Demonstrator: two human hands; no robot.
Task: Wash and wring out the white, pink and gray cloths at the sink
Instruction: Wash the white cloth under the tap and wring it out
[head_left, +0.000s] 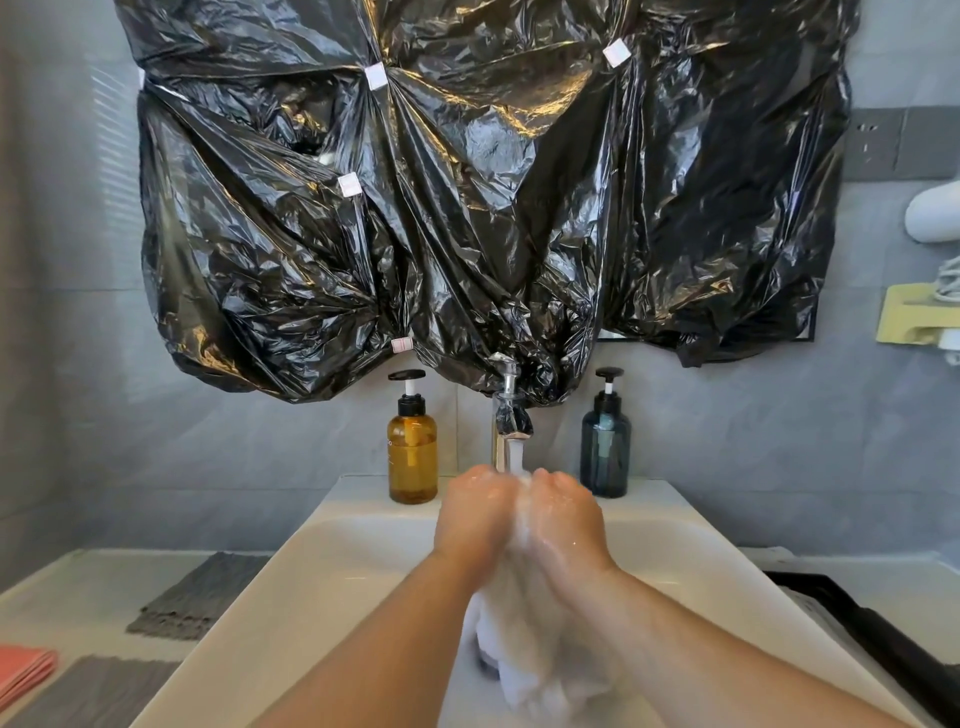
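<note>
While pressed together under the running tap (509, 421), gripped the soapy white cloth (519, 654) between left hand (475, 512) and right hand (563, 519), fingers curled into it. Trailed the cloth's wet end down between the wrists into the white sink (322, 525). Left open basin either side of the forearms, out to the rim. Crowded the back ledge just behind the knuckles: amber pump bottle (412, 457) left of the tap, dark blue pump bottle (605, 452) right. Kept to the left counter, well apart from the hands: near gray cloth (98, 691), far gray cloth (200, 597), pink cloth (26, 670). Edged the right counter with a black rack (857, 623). Draped the wall above in crumpled black plastic sheeting (467, 208).
</note>
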